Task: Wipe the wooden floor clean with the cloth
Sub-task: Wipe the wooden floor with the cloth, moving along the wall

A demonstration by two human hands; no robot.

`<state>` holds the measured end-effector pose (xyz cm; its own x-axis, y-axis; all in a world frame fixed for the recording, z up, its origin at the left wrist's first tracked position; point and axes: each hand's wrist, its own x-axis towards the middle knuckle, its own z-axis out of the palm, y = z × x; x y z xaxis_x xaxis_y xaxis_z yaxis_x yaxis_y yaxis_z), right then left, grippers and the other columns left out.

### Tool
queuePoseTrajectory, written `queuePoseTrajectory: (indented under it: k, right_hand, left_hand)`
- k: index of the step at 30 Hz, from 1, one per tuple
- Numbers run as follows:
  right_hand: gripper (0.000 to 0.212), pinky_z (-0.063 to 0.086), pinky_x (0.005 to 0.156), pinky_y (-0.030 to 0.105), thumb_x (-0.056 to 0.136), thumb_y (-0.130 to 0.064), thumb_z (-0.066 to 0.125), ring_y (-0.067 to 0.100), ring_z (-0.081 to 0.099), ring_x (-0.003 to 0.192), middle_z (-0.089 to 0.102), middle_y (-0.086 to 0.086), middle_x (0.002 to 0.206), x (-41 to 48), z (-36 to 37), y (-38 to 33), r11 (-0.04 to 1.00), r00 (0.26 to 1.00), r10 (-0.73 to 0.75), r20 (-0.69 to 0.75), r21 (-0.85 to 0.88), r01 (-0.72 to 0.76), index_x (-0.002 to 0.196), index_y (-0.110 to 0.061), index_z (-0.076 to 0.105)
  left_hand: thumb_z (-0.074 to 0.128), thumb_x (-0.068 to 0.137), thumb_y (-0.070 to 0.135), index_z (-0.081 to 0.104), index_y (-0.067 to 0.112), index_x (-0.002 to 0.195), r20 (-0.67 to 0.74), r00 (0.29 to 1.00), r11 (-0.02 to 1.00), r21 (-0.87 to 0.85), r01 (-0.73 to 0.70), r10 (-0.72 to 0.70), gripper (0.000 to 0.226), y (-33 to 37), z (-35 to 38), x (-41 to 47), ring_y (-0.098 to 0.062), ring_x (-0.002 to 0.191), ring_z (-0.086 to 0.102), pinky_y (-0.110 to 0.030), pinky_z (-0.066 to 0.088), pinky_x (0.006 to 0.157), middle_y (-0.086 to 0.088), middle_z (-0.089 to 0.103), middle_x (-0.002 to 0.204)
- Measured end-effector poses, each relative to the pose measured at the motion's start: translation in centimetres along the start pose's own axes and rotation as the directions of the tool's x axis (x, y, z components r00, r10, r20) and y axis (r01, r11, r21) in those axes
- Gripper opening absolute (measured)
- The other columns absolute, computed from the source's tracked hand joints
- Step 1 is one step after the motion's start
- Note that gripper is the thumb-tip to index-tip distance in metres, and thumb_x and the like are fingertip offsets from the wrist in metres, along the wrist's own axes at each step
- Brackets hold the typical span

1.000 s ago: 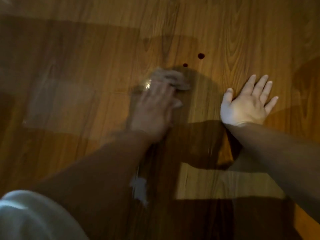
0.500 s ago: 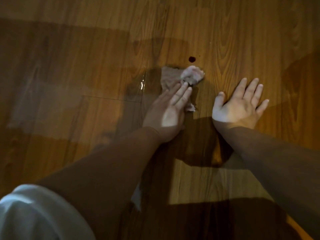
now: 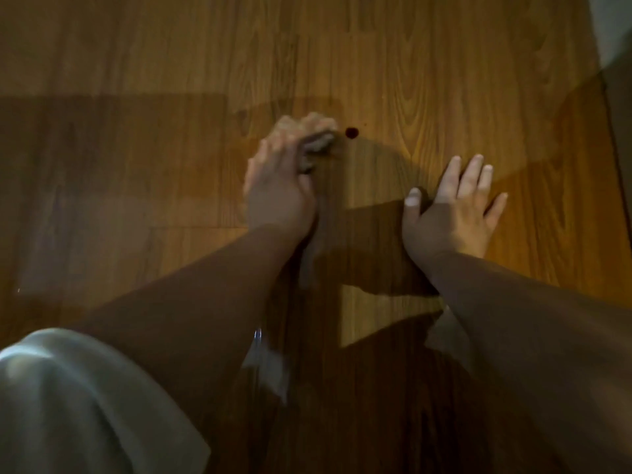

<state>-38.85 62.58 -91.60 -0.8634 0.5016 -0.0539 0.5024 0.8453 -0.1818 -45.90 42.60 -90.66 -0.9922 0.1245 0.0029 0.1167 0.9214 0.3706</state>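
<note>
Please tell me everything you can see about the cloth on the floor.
The cloth is a small, greyish, crumpled piece of soft fabric, blurred here. It lies bunched on the wooden floor, mostly under the fingers of the left hand, which rests on it; only its right part shows. Whether the fingers curl round it cannot be told. A dark spot on the floor sits just beside its upper right edge.
</note>
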Motion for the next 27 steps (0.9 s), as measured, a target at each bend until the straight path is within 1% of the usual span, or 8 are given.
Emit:
queuePoseTrajectory:
  k: [6, 11, 14, 17, 19, 21, 24, 27]
  right_hand:
    - [0.073, 0.001, 0.118, 0.052, 0.091, -0.050, 0.034, 0.027, 0.006, 0.149, 0.013, 0.013, 0.161, 0.0, 0.1, -0.1, 1.000, 0.999, 0.017, -0.029, 0.020, -0.017, 0.152, -0.012, 0.022]
    - [0.074, -0.002, 0.118, 0.051, 0.093, -0.053, 0.028, 0.026, 0.002, 0.150, 0.008, 0.012, 0.162, 0.0, 0.1, 0.0, 1.000, 1.000, 0.011, -0.005, 0.007, -0.011, 0.154, -0.013, 0.016]
    - [0.075, -0.003, 0.118, 0.050, 0.093, -0.053, 0.028, 0.025, 0.000, 0.150, 0.005, 0.011, 0.163, 0.0, 0.1, 0.0, 1.000, 1.000, 0.020, 0.017, -0.019, -0.019, 0.155, -0.014, 0.013]
    - [0.072, -0.003, 0.118, 0.049, 0.095, -0.051, 0.026, 0.024, -0.002, 0.150, 0.003, 0.010, 0.163, 0.2, -0.1, -0.2, 0.999, 0.999, 0.030, 0.042, -0.044, -0.028, 0.155, -0.015, 0.010]
    - [0.068, -0.004, 0.119, 0.048, 0.098, -0.049, 0.024, 0.023, -0.005, 0.150, 0.001, 0.009, 0.163, 0.2, -0.3, -0.2, 0.999, 0.998, 0.034, 0.056, -0.043, -0.031, 0.155, -0.016, 0.008]
    - [0.066, -0.006, 0.119, 0.045, 0.100, -0.048, 0.023, 0.021, -0.007, 0.149, -0.001, 0.008, 0.163, 0.2, -0.5, -0.2, 0.999, 0.997, 0.031, 0.073, -0.031, -0.029, 0.155, -0.017, 0.007]
    - [0.064, -0.008, 0.119, 0.043, 0.100, -0.047, 0.023, 0.019, -0.010, 0.149, -0.002, 0.006, 0.163, 0.1, -0.5, -0.1, 0.999, 0.996, 0.039, 0.076, -0.019, -0.038, 0.155, -0.018, 0.006]
    - [0.064, -0.007, 0.119, 0.044, 0.100, -0.046, 0.024, 0.019, -0.009, 0.149, -0.001, 0.007, 0.163, 0.1, -0.6, -0.2, 0.999, 0.997, 0.037, 0.075, -0.022, -0.035, 0.155, -0.018, 0.008]
  left_hand:
    - [0.032, 0.099, 0.034, 0.022, 0.029, 0.152, 0.183, 0.890, 0.899, 0.060, -0.433, 0.417, 0.055, 3.5, 2.4, 3.5, -0.025, 0.146, 0.018, -0.040, 0.005, 0.117, -0.007, 0.025, 0.158]
    - [0.035, 0.097, 0.024, 0.021, 0.028, 0.152, 0.068, 0.997, 0.983, 0.184, 0.010, -0.023, 0.057, -0.1, 0.9, 8.6, -0.031, 0.148, 0.004, -0.051, 0.002, 0.117, -0.011, 0.006, 0.162]
    - [0.037, 0.092, 0.025, 0.035, 0.023, 0.148, 0.073, 0.973, 0.974, 0.029, -0.223, 0.221, 0.057, 1.4, 0.8, 8.0, -0.029, 0.146, 0.017, -0.047, 0.009, 0.118, -0.008, 0.023, 0.158]
    - [0.038, 0.093, 0.030, 0.052, 0.017, 0.138, 0.248, 0.651, 0.689, -0.115, -0.715, 0.717, 0.048, 2.2, 1.1, 5.3, -0.029, 0.138, 0.036, -0.046, 0.021, 0.115, -0.007, 0.043, 0.149]
    - [0.036, 0.098, 0.033, 0.050, 0.018, 0.139, 0.327, 0.517, 0.569, -0.082, -0.818, 0.791, 0.046, 0.9, 0.8, 6.4, -0.028, 0.138, 0.036, -0.047, 0.024, 0.113, -0.006, 0.040, 0.150]
    - [0.037, 0.100, 0.031, 0.045, 0.020, 0.142, 0.248, 0.686, 0.707, 0.004, -0.707, 0.684, 0.045, -1.1, 0.6, 9.2, -0.029, 0.139, 0.035, -0.049, 0.022, 0.114, -0.009, 0.039, 0.151]
    - [0.028, 0.102, 0.033, 0.032, 0.016, 0.149, 0.078, 0.967, 0.962, 0.114, -0.250, 0.242, 0.050, -3.0, 0.4, 12.7, -0.029, 0.146, 0.018, -0.049, 0.011, 0.117, -0.011, 0.024, 0.158]
    - [0.030, 0.098, 0.027, 0.030, 0.015, 0.150, 0.010, 0.995, 0.985, 0.144, -0.096, 0.096, 0.053, -0.5, 1.2, 11.5, -0.032, 0.146, 0.017, -0.048, 0.009, 0.117, -0.013, 0.023, 0.158]
